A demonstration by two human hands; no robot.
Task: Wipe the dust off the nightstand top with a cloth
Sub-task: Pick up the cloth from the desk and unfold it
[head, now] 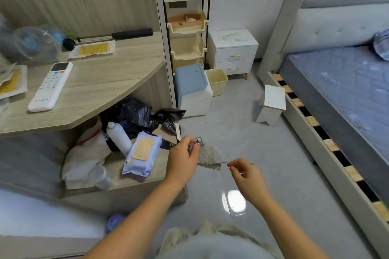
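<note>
A small grey cloth (210, 154) hangs in the air over the floor, pinched at its top corner by my left hand (185, 159). My right hand (245, 176) hovers just right of the cloth's lower edge, fingers curled and apart, holding nothing. The white nightstand (232, 51) stands far ahead against the wall, between a cream shelf rack and the bed. Its top (233, 38) is pale with a faint smear mark. It has two drawers with gold handles.
A wooden desk (94, 82) at left carries a remote (50, 86). A lower shelf holds a wipes pack (142, 153) and a white bottle (119, 137). Ahead stand a blue-lidded bin (192, 88), a cream basket (217, 82) and a small white stool (272, 104). The bed (341, 90) fills the right.
</note>
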